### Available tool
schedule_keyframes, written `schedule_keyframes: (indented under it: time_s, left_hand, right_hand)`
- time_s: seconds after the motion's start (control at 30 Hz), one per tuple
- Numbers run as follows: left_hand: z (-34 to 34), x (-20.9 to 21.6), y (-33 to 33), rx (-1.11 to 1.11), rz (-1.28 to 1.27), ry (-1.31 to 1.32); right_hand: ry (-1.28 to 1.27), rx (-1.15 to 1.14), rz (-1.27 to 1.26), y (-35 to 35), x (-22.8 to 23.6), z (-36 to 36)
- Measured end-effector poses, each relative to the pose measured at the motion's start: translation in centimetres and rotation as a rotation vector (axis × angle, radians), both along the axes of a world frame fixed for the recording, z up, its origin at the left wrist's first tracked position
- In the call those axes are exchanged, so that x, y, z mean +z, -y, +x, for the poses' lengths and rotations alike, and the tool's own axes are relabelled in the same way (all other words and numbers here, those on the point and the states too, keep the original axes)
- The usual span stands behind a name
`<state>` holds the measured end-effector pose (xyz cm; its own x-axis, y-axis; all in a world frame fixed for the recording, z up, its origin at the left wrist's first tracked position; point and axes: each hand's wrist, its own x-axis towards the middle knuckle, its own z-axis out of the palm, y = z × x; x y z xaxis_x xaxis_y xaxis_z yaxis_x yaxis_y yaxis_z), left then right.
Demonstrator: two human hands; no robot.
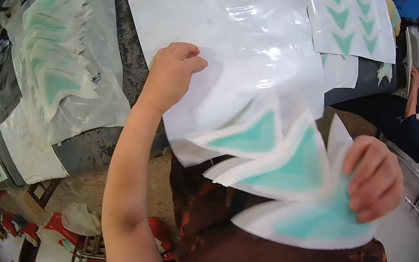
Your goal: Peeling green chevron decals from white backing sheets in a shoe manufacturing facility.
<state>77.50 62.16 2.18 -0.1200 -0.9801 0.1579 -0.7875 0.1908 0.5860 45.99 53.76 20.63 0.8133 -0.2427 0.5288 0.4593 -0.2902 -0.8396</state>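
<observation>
My right hand (373, 179) is closed round the right ends of several white V-shaped cut-outs (317, 221) with green centres. They fan out to the left, over my lap. Beyond them lies a large glossy white sheet (239, 44), its near edge hanging over the table's front. The topmost cut-out (252, 138) overlaps the sheet's near part. My left hand (176, 73) is over the sheet's left side, fingers bent, with a small gap between thumb and forefinger and nothing visible in it. Whether its fingertips touch the sheet is unclear.
Sheets bearing rows of green V shapes (339, 17) lie at the back right. A clear plastic bag (114, 99) under stacked cut-outs (58, 56) is at the left of the dark table (84, 153). Another person (414, 126) sits at right; stools (84, 255) stand below left.
</observation>
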Motion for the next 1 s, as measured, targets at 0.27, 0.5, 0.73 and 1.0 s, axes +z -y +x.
schedule_keyframes:
  time_s: [0.27, 0.5, 0.73, 1.0]
  left_hand:
    - [-0.2, 0.7, -2.1, 0.082, 0.097, -0.035]
    - [-4.0, 6.8, -0.7, -0.098, 0.867, -1.659]
    - [-3.0, 4.3, 0.0, 0.535, 0.655, -1.556]
    - [-2.7, 4.1, 2.3, 0.431, 0.581, -1.080]
  right_hand:
    - [0.053, 0.100, 0.028, 0.4, 5.3, -2.7]
    - [-0.313, -0.469, 0.619, 4.1, -1.4, 5.3]
    - [-0.546, -0.574, 0.744, 9.7, -10.1, 11.6]
    - [-0.567, -0.485, 0.731, 10.0, -11.1, 12.9]
